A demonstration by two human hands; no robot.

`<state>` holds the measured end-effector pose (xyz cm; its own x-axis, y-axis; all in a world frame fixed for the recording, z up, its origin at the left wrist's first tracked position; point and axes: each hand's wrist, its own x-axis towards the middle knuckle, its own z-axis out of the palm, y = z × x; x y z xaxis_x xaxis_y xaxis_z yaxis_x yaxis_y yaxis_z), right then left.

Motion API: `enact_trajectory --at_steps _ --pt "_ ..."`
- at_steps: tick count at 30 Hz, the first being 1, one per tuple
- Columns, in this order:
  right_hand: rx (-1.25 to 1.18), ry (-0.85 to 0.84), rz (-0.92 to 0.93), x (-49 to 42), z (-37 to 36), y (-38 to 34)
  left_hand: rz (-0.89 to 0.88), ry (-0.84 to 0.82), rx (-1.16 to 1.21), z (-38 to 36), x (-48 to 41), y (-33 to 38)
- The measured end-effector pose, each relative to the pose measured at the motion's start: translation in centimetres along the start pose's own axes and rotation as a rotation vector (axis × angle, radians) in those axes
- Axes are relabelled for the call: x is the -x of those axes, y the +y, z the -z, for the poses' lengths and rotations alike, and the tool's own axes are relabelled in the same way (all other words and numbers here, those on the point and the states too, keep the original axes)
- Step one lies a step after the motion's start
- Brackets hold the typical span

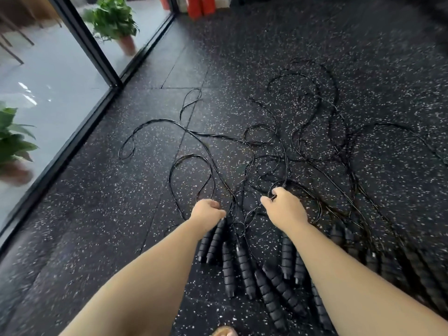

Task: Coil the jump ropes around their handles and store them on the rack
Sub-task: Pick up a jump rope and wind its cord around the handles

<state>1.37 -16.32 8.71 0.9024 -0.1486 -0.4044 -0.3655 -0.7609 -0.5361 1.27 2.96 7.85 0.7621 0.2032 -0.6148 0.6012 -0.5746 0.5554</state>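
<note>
From the head view we look down on a black rubber floor (pixel 266 44) flecked with white. We take the row of ribbed black handles (pixel 244 270) near the bottom middle as our landmark. Far up and left of it a dark-framed glass partition (pixel 80 37) runs diagonally, and behind the glass stands a potted plant (pixel 114 20); a second potted plant (pixel 12 141) sits at the left edge, also behind the glass. At the top, well beyond the handles, we see orange upright objects (pixel 206 4), too blurred to identify.

The handles lie side by side on the floor, their long axes running roughly toward and away from us, cord ends pointing away and butt ends toward us; those at the right fan outward and are smeared by motion. From their far ends the thin black ropes (pixel 266 151) spread in a loose tangle of overlapping loops, crossing one another above the row, so no single cord lies free.

Our left hand (pixel 208 210) is at the row's upper left, fingers curled round the top of a pair of handles (pixel 213 241) that tilt slightly rightward at the top. Our right hand (pixel 283 204) is just above the middle of the row, fingers curled, pinching a strand of rope. A toe (pixel 224 332) shows below the row.
</note>
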Motion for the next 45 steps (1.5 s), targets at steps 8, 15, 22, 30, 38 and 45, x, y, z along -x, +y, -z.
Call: enact_trajectory --at_steps 8,15,22,30,38,45 --pt "0.018 -0.004 -0.026 -4.4 -5.3 2.4 0.219 0.047 -0.211 -4.8 -7.2 -5.5" --pt "0.038 -0.009 -0.015 -5.0 -7.9 4.9 0.240 0.161 -0.409 -8.0 -9.4 -7.8" --pt "0.048 0.012 0.007 -4.6 -7.0 5.0 0.137 0.230 -0.350 -7.2 -9.0 -8.1" --pt "0.135 0.054 0.100 -1.6 0.9 0.1 0.024 0.175 -0.380 2.3 -2.3 -4.6" --pt "0.097 0.087 0.273 8.4 8.5 -6.2 -0.285 0.178 -0.607 11.4 11.2 4.0" --pt "0.063 0.152 0.323 17.0 15.2 -9.0 -0.584 0.490 -0.961 18.3 24.1 10.1"
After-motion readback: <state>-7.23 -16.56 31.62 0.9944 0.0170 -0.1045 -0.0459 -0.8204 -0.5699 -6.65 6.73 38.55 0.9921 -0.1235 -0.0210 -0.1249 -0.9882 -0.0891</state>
